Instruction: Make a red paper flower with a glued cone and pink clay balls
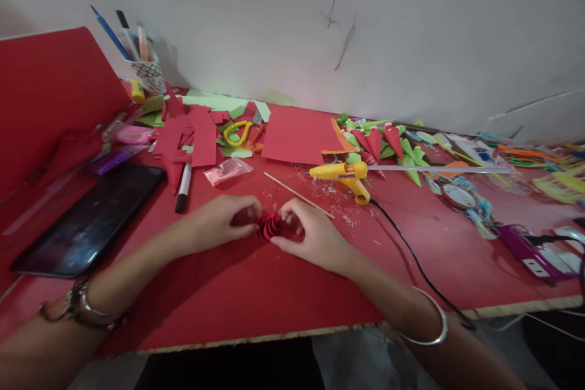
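A small coiled strip of dark red paper (269, 228) is between my two hands, low over the red tabletop. My left hand (223, 223) has its fingers curled, with thumb and fingertips at the coil's left side. From the other side my right hand (315, 234) pinches the coil's right edge between thumb and fingers. Just beyond my hands lies a thin wooden stick (299, 195), and past it a yellow hot glue gun (340, 175) with a long glue stick in its back. Parts of the coil are hidden by my fingertips.
A phone (91, 219) and a marker (183, 189) lie left. Red paper pieces (203, 134), a red sheet (297, 136) and red-green paper cones (375, 143) line the wall. The glue gun's cord (411, 250) runs off the front edge near a purple power strip (521, 250).
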Demonstrator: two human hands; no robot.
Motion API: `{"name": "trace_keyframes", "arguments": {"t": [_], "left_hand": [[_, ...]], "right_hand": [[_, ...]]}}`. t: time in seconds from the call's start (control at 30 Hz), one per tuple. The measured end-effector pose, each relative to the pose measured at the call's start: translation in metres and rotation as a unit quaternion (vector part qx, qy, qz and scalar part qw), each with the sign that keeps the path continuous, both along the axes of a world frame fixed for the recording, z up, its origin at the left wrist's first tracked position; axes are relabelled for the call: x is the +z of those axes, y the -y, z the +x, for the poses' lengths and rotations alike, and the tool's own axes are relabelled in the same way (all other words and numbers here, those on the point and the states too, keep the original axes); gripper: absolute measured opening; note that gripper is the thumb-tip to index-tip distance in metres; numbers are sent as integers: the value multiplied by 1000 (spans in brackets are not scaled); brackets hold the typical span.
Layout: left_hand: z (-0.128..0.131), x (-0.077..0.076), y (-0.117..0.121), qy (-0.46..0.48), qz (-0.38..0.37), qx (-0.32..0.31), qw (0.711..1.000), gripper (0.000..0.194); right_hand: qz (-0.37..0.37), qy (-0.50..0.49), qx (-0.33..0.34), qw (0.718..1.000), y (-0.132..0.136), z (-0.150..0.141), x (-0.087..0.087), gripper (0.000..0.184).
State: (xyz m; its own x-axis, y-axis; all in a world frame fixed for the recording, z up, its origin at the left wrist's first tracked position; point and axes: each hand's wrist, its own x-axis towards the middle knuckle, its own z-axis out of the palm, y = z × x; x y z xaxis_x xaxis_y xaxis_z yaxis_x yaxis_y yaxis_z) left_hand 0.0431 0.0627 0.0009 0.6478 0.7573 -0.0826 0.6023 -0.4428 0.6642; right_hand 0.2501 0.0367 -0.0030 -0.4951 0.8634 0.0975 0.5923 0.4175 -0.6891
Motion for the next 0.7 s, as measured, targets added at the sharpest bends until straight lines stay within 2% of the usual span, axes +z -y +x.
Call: {"name": "trace_keyframes", "arguments": {"t": [0.27, 0.47, 0.7], "left_hand": [[2, -1, 2, 17, -2, 6, 1000, 8], [3, -3, 3, 33, -23, 17, 999, 10], [6, -4, 3, 37, 30, 25, 999, 7]], "right_hand": [[4, 6, 19, 1000, 0, -1, -2, 25], [-13, -53, 14, 998, 0, -1, -5, 29], [-10, -76, 23, 997, 0, -2, -5, 26]]}}
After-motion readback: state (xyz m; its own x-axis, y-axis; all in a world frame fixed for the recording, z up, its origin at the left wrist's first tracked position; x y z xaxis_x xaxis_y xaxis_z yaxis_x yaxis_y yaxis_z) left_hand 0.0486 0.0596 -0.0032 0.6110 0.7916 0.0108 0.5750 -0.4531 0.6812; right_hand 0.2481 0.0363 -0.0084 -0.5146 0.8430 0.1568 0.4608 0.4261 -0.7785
